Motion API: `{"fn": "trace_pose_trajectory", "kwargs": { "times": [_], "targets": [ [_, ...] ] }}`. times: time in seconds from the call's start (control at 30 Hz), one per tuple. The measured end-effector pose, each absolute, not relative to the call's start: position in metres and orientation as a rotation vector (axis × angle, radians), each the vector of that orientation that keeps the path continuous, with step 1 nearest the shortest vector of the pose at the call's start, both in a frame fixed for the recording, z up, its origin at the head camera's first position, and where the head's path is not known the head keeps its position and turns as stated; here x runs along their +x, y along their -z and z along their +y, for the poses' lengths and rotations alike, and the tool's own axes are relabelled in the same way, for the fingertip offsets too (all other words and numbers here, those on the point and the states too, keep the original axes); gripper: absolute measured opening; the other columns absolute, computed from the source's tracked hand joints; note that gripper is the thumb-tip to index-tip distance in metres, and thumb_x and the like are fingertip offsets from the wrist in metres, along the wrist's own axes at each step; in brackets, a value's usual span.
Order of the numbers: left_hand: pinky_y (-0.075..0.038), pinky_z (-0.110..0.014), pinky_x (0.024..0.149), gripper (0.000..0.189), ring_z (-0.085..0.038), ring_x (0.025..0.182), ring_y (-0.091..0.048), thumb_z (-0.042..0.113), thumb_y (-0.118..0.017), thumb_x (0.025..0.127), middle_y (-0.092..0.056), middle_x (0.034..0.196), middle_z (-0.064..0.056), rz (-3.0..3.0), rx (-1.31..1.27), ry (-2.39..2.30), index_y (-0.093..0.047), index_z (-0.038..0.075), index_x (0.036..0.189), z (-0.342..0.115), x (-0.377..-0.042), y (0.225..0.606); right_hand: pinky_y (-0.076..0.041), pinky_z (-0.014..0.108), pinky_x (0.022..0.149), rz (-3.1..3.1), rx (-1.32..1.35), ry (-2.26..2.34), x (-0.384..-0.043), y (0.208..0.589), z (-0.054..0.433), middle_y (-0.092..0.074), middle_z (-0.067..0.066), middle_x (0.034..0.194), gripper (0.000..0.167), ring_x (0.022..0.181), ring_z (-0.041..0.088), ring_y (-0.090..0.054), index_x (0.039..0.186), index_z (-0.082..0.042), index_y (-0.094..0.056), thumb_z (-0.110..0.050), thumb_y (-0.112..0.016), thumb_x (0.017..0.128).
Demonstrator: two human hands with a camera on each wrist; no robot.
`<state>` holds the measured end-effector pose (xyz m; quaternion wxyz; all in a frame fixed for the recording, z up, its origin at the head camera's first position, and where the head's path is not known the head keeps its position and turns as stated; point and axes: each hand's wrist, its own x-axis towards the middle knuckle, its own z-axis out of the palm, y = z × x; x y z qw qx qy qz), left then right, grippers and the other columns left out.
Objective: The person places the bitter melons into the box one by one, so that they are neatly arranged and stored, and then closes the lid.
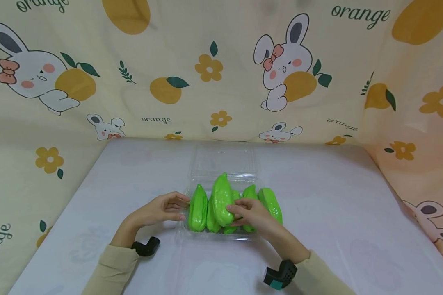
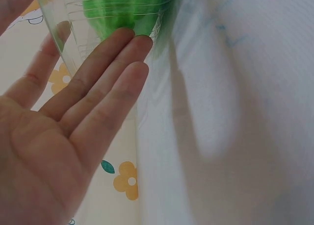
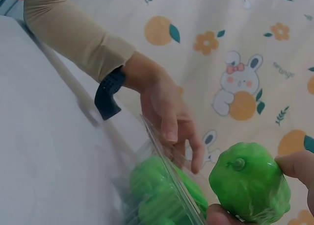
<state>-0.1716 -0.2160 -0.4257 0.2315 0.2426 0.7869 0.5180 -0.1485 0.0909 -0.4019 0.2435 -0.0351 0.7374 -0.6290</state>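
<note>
My right hand (image 1: 252, 213) pinches a bright green, ridged bitter melon (image 1: 222, 200) near its lower end, thumb on one side and fingers on the other. In the right wrist view that bitter melon (image 3: 248, 183) shows its stem end, raised above the box rim. Below it is a clear plastic box (image 1: 240, 236) holding several similar melons (image 1: 197, 211). My left hand (image 1: 166, 209) is at the box's left wall, fingers extended and palm turned toward it. In the left wrist view the left fingertips (image 2: 140, 70) are right at the ribbed clear wall.
Behind the box its clear lid (image 1: 223, 162) lies folded back on the white tabletop (image 1: 317, 184). Another green melon (image 1: 271, 205) is at the box's right side, partly behind my right wrist. A printed cloth (image 1: 236, 102) hangs at the back and sides.
</note>
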Motion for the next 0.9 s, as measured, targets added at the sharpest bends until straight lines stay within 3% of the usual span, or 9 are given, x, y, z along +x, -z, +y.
{"fn": "trace_pose_trajectory", "kwargs": {
  "times": [0.33,0.9],
  "targets": [
    [-0.049,-0.043,0.105,0.053,-0.043,0.125,-0.052,0.019,-0.07,0.089,-0.052,0.136,-0.027,2.167,0.673,-1.42,-0.048,-0.003,0.131,-0.216,-0.172,0.427,-0.063,0.034,0.078,2.002,-0.067,1.686,-0.148,0.401,0.079,-0.063,0.03,0.118,0.069,0.077,0.012,-0.07,0.136,0.018,-0.037,-0.029,-0.063,0.093],
    [-0.051,-0.045,0.104,0.053,-0.042,0.124,-0.054,0.019,-0.07,0.089,-0.053,0.135,-0.028,2.163,0.652,-1.428,-0.048,-0.003,0.131,-0.216,-0.171,0.427,-0.063,0.031,0.07,1.983,-0.055,1.7,-0.153,0.407,0.06,-0.067,0.027,0.11,0.064,0.069,0.01,-0.07,0.134,0.017,-0.041,-0.026,-0.064,0.092]
  ]
}}
